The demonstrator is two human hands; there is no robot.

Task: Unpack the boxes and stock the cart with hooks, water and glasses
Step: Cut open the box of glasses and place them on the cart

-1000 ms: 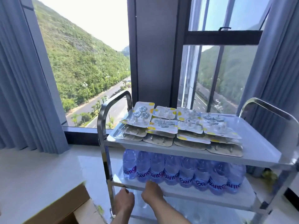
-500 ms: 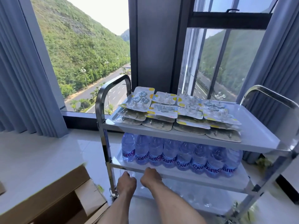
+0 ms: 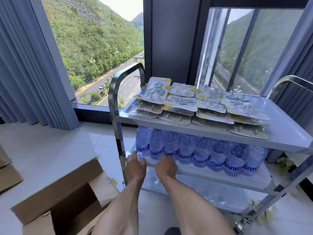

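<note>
1. Left hand (image 3: 136, 164) at the front left corner of the cart's (image 3: 286, 141) middle shelf (image 3: 211, 173); fingers fairly straight, tips touching the base of the leftmost water bottle (image 3: 142, 141). No closed hold visible.
2. Right hand (image 3: 166, 167) just beside it, fingers reaching onto the shelf edge at the foot of the next bottles; fingertips hidden behind the knuckles, cannot tell whether they hold anything.
3. Water bottles (image 3: 218, 155) stand in a row to the right of both hands, filling the middle shelf.
4. Hook packs (image 3: 199, 106) lie stacked on the top shelf, above the hands.
5. Glasses (image 3: 153, 178) show faintly on the bottom shelf, below the hands.
6. Steel upright (image 3: 121, 150) stands just left of the left hand.
7. Open cardboard box (image 3: 66, 200) sits on the floor, lower left of the hands.
8. Bottle labels read "Ganten", partly cut off.
</note>
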